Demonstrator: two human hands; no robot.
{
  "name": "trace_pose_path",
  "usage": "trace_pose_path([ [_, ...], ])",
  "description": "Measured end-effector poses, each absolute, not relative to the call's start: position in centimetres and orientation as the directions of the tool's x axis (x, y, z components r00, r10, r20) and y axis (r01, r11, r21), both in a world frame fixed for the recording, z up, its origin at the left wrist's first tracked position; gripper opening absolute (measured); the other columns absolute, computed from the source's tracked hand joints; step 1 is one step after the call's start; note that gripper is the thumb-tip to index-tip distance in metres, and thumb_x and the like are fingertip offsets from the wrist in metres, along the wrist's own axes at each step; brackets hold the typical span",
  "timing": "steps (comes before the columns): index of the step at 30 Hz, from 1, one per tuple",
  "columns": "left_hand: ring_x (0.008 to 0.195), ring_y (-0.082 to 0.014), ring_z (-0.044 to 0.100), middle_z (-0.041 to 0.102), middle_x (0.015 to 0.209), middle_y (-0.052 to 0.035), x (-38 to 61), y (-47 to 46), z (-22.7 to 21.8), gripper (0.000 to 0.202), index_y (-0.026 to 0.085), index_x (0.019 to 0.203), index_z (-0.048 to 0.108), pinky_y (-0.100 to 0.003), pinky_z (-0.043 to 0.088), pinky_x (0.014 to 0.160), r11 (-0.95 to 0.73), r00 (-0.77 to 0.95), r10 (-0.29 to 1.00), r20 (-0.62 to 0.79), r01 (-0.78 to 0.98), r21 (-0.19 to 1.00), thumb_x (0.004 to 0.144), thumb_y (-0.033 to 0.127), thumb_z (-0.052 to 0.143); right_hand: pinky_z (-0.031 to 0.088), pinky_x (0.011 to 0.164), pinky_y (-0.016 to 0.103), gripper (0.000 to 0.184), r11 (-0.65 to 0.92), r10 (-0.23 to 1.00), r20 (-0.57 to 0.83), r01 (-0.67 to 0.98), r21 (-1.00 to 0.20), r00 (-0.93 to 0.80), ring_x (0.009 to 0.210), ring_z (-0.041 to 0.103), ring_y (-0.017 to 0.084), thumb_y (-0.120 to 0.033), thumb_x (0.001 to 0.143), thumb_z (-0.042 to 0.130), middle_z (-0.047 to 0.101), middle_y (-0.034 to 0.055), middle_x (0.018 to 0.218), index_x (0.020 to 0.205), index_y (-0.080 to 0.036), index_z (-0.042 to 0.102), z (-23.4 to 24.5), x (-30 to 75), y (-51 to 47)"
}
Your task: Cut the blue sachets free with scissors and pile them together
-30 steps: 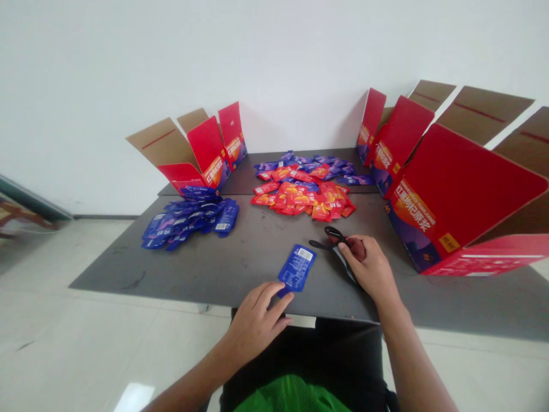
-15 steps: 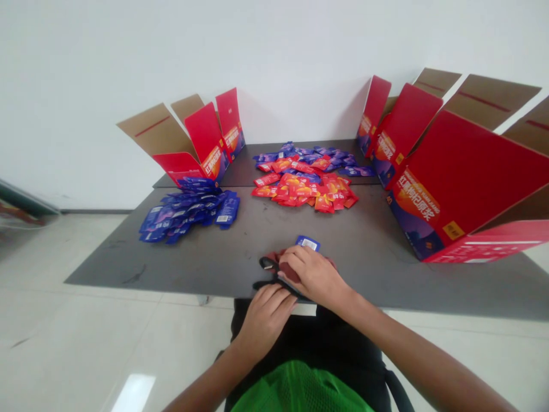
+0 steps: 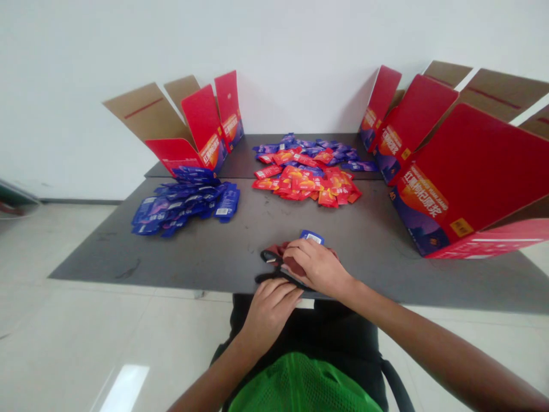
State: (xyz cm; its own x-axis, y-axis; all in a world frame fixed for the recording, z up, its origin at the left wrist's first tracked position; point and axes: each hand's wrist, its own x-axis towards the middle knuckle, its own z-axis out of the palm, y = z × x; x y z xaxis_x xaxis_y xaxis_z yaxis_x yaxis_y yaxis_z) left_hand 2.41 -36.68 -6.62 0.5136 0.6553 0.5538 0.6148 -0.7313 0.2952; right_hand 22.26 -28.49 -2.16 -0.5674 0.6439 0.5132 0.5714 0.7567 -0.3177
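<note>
At the table's front edge lies a crumpled reddish-brown cloth item with black edging (image 3: pixel 278 250); its exact kind is not clear. My right hand (image 3: pixel 317 266) is on top of it with the fingers curled into the cloth. My left hand (image 3: pixel 274 306) presses its closed fingers on the black lower edge, with the fingertips partly hidden. Just beyond my right hand a single blue sachet (image 3: pixel 312 236) shows, partly covered by the hand.
Blue sachets (image 3: pixel 184 200) are heaped at left on the grey table (image 3: pixel 206 257). A pile of red sachets (image 3: pixel 306 180) with blue sachets (image 3: pixel 338 151) behind it lies centre back. Open red cartons stand at the left (image 3: pixel 171 151) and right (image 3: pixel 467 171). A white wall (image 3: pixel 300 63) rises behind.
The view has shifted slightly. Both hands stay on the cloth item, which appears slightly more spread under my right hand. The sachets and cartons stand as before.
</note>
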Motion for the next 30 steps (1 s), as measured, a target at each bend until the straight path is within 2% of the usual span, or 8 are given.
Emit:
trace_pose_path([
  [3,0.118,-0.0226,0.066,0.075,0.126,-0.0047,2.4,-36.7,-6.6,0.025,0.020,0.127,0.069,-0.040,0.053,0.099,-0.737,0.510,0.651,0.562,0.602,0.307,0.104,0.022,0.058,0.056,0.089,0.041,0.019,0.708,0.682,0.516,0.645,-0.287,-0.519,0.102,0.065,0.025,-0.034,0.102,0.062,0.068,0.0095,0.114,0.116,-0.023,0.058,-2.9,23.5,-26.4],
  [7,0.118,-0.0223,0.066,0.074,0.128,-0.0046,2.5,-36.7,-6.6,0.025,0.019,0.126,0.069,-0.041,0.055,0.099,-0.728,0.486,0.659,0.575,0.605,0.322,0.104,0.023,0.057,0.056,0.086,0.044,0.016,0.599,0.738,0.533,0.766,-0.234,-0.414,0.098,0.065,0.028,-0.034,0.101,0.062,0.068,0.0110,0.109,0.111,-0.021,0.061,-1.6,25.5,-23.2],
  [10,0.118,-0.0225,0.067,0.075,0.127,-0.0050,2.6,-36.7,-6.6,0.024,0.020,0.125,0.070,-0.040,0.055,0.099,-0.720,0.476,0.669,0.570,0.605,0.339,0.104,0.023,0.058,0.055,0.090,0.041,0.018,0.653,0.704,0.567,0.704,-0.279,-0.428,0.104,0.064,0.026,-0.035,0.101,0.062,0.067,0.0096,0.116,0.114,-0.023,0.059,-1.1,24.5,-25.1],
  [14,0.115,-0.0226,0.068,0.076,0.121,-0.0047,2.7,-36.7,-6.6,0.024,0.021,0.123,0.072,-0.041,0.056,0.097,-0.709,0.469,0.683,0.560,0.609,0.355,0.103,0.023,0.060,0.055,0.091,0.037,0.020,0.772,0.624,0.527,0.562,-0.298,-0.577,0.106,0.065,0.023,-0.035,0.102,0.061,0.068,0.0079,0.118,0.118,-0.024,0.057,-2.5,23.1,-27.7],
  [20,0.116,-0.0228,0.068,0.075,0.125,-0.0053,2.8,-36.7,-6.6,0.024,0.022,0.124,0.072,-0.042,0.057,0.097,-0.703,0.457,0.689,0.562,0.612,0.363,0.105,0.025,0.056,0.056,0.086,0.043,0.018,0.622,0.733,0.500,0.752,-0.218,-0.462,0.098,0.065,0.027,-0.036,0.101,0.061,0.068,0.0107,0.109,0.112,-0.021,0.062,-1.2,25.7,-22.7],
  [24,0.115,-0.0226,0.068,0.076,0.123,-0.0047,2.8,-36.7,-6.5,0.023,0.020,0.122,0.072,-0.040,0.057,0.097,-0.704,0.458,0.689,0.562,0.606,0.369,0.104,0.024,0.058,0.055,0.094,0.041,0.020,0.691,0.685,0.556,0.662,-0.290,-0.471,0.109,0.065,0.025,-0.035,0.102,0.061,0.068,0.0095,0.120,0.118,-0.024,0.060,0.0,24.3,-25.5],
  [27,0.113,-0.0226,0.068,0.077,0.119,-0.0043,2.8,-36.7,-6.4,0.022,0.020,0.121,0.073,-0.041,0.056,0.097,-0.700,0.460,0.696,0.552,0.607,0.377,0.102,0.023,0.061,0.055,0.093,0.039,0.018,0.766,0.635,0.495,0.567,-0.303,-0.593,0.110,0.065,0.023,-0.034,0.104,0.058,0.068,0.0078,0.121,0.120,-0.026,0.059,-1.1,22.7,-28.4],
  [30,0.115,-0.0227,0.067,0.076,0.122,-0.0047,2.7,-36.7,-6.4,0.022,0.020,0.121,0.073,-0.041,0.055,0.098,-0.702,0.464,0.696,0.548,0.601,0.382,0.102,0.022,0.062,0.055,0.091,0.039,0.018,0.736,0.669,0.469,0.605,-0.305,-0.577,0.105,0.065,0.024,-0.037,0.103,0.058,0.068,0.0085,0.116,0.117,-0.024,0.060,-2.4,23.2,-27.2],
])
